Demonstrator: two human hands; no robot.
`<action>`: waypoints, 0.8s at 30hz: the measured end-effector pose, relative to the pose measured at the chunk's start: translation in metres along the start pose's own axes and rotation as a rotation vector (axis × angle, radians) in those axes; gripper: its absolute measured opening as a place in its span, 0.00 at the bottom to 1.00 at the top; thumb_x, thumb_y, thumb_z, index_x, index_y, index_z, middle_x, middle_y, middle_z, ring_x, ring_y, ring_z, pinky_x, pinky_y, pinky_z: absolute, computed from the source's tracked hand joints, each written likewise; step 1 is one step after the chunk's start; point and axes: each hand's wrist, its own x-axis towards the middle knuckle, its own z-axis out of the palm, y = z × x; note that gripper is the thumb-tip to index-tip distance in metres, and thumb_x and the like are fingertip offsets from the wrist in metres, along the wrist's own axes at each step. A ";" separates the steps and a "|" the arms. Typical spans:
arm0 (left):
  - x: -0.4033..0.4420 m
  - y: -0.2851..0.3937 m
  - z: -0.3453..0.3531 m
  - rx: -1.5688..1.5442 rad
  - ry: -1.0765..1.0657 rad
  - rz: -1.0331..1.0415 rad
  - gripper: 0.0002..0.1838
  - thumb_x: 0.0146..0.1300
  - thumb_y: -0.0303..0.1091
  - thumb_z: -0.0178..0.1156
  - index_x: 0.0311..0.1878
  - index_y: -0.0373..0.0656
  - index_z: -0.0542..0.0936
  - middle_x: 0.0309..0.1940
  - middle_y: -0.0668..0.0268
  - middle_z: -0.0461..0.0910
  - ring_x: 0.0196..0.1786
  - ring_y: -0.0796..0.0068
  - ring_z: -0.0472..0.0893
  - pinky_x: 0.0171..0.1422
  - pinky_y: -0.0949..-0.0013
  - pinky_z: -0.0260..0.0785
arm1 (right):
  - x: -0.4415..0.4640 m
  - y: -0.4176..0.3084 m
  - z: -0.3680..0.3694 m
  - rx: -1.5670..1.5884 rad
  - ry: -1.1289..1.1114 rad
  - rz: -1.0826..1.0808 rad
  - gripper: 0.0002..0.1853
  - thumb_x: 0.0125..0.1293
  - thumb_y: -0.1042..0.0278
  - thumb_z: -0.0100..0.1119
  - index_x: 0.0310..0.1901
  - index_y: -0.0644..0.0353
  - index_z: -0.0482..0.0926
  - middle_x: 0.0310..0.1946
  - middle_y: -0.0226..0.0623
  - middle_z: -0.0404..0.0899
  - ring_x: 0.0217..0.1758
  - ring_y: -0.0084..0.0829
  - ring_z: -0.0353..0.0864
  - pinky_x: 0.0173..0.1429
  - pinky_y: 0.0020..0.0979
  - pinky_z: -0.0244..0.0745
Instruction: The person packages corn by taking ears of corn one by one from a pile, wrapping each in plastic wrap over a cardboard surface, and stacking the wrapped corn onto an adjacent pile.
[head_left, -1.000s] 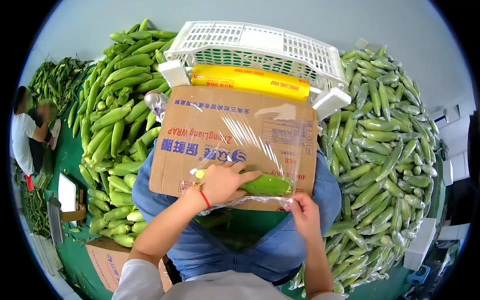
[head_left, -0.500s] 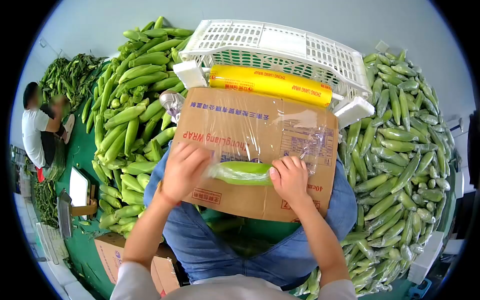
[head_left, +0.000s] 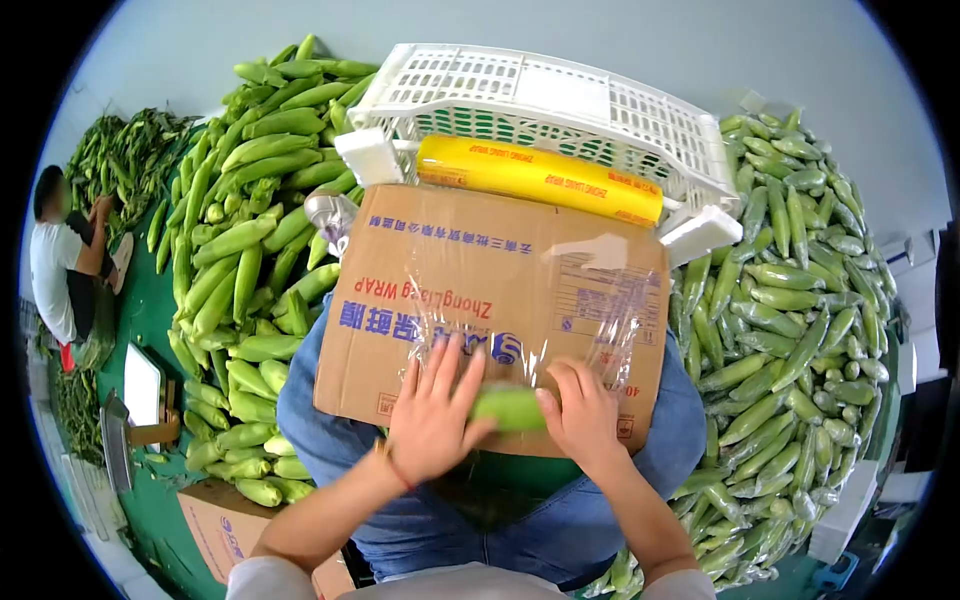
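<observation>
A green ear of corn (head_left: 508, 408), blurred by motion, lies crosswise near the close edge of the cardboard box (head_left: 470, 225) on my lap. Clear plastic film (head_left: 520, 270) stretches over the box top from the roll toward the corn. My left hand (head_left: 432, 415) lies at the corn's left end, open, with fingers spread forward over the film. At the right end rests my right hand (head_left: 585, 410), its thumb against the corn and its fingers stretched over the film. How far the hands cover the corn's ends is hard to see.
A yellow wrap roll (head_left: 540, 178) sits on a rod between white foam blocks, before a white plastic crate (head_left: 560, 85). Unwrapped corn (head_left: 250, 240) is heaped left, wrapped corn (head_left: 790, 330) right. Another person (head_left: 65, 255) sits far left near a scale (head_left: 142, 385).
The corn has moved toward me and slightly right on the box. My left hand has gone from a closed grip at its end to spread fingers; my right hand's fingers have straightened.
</observation>
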 end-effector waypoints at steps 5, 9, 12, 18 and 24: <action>0.144 -0.068 -0.003 0.102 0.119 0.185 0.39 0.63 0.41 0.60 0.72 0.33 0.59 0.72 0.43 0.57 0.75 0.48 0.58 0.76 0.53 0.54 | 0.049 -0.009 0.023 -0.277 0.023 -0.464 0.31 0.52 0.51 0.70 0.57 0.53 0.74 0.51 0.33 0.75 0.52 0.39 0.76 0.56 0.42 0.72; 0.194 -0.082 0.021 0.148 -0.270 0.237 0.40 0.58 0.40 0.65 0.69 0.30 0.61 0.72 0.45 0.58 0.74 0.49 0.60 0.76 0.60 0.57 | 0.093 0.010 0.034 -0.242 -0.115 -0.403 0.32 0.46 0.45 0.72 0.50 0.55 0.74 0.38 0.34 0.77 0.42 0.37 0.79 0.46 0.41 0.75; 0.192 -0.079 0.017 0.200 -0.303 0.228 0.42 0.56 0.41 0.67 0.69 0.29 0.62 0.73 0.47 0.58 0.72 0.48 0.62 0.75 0.60 0.58 | 0.061 -0.002 0.030 -0.183 -0.278 -0.421 0.33 0.44 0.42 0.71 0.47 0.56 0.75 0.34 0.36 0.80 0.37 0.39 0.82 0.40 0.38 0.76; 0.171 -0.083 0.004 -0.157 -0.062 0.283 0.33 0.60 0.37 0.65 0.66 0.34 0.68 0.69 0.46 0.63 0.69 0.45 0.66 0.73 0.58 0.61 | -0.061 -0.055 -0.025 0.180 -1.228 -0.210 0.37 0.57 0.35 0.63 0.64 0.48 0.71 0.47 0.47 0.82 0.45 0.44 0.85 0.46 0.40 0.81; 0.020 0.011 -0.002 -0.723 0.158 0.297 0.33 0.59 0.33 0.64 0.69 0.45 0.69 0.74 0.49 0.58 0.77 0.45 0.54 0.76 0.47 0.53 | -0.082 -0.033 -0.019 1.813 -0.783 1.171 0.37 0.70 0.34 0.43 0.65 0.60 0.65 0.34 0.45 0.77 0.27 0.34 0.80 0.27 0.31 0.77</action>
